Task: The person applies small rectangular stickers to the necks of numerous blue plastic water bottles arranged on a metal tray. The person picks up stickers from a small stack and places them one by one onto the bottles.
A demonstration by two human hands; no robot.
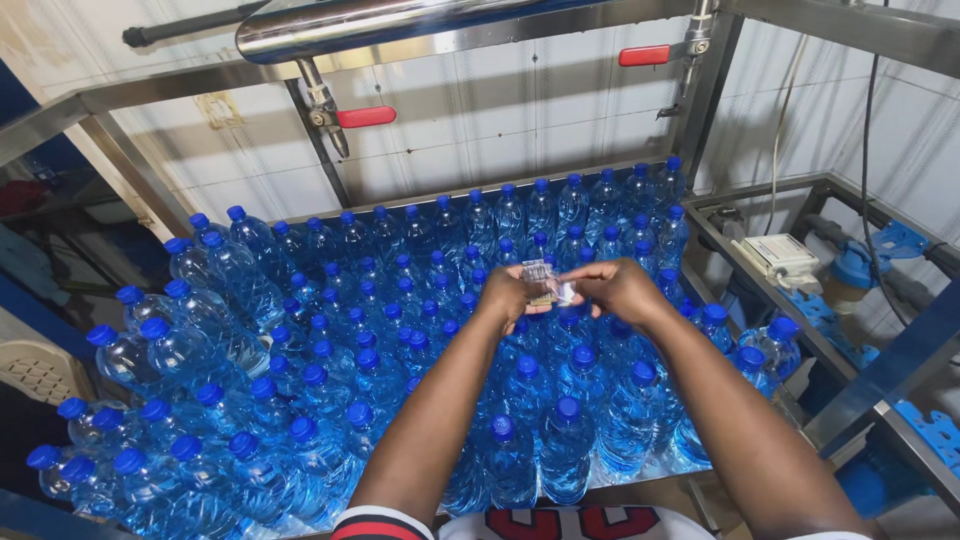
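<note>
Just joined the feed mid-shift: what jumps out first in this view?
A dense crowd of blue-capped water bottles fills the metal table from edge to edge. Above its middle, the left hand and right hand meet, pinching a small clear plastic piece between them. Overhead runs a shiny steel pipe with red-handled valves.

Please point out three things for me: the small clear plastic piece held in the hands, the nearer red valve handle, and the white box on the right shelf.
small clear plastic piece [543,283], head view, its middle between the fingertips.
red valve handle [366,117], head view, middle of the lever.
white box [781,253], head view, its top face.
</note>
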